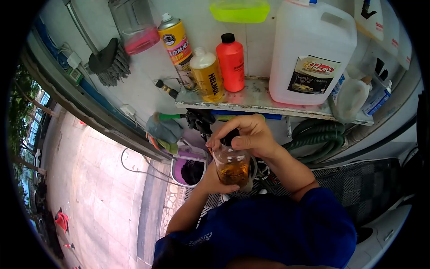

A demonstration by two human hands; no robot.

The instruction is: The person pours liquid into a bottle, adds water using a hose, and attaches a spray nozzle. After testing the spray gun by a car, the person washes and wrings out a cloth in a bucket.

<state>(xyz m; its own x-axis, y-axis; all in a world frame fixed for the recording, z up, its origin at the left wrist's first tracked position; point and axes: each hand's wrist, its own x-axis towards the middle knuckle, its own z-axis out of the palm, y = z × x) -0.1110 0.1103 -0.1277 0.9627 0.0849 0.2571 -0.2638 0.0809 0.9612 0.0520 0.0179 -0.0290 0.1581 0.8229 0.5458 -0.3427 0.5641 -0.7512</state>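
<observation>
Fingers (237,123) around bottle (233,172), shelf (256,93) (crowded) beyond, hose (316,142) beneath

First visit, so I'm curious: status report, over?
Left hand holding clear cylindrical bottle of amber liquid. Right hand at its black cap. Nothing visibly blocking.

Dark bottle top (230,135) partly hidden by right-hand fingers (244,142), yellow-green container (239,11) cut off by top edge

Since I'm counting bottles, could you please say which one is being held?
The clear bottle of amber liquid: left hand on its lower part, right hand at its dark cap; the HELMOL bottle and red bottle stand on the shelf.
</observation>
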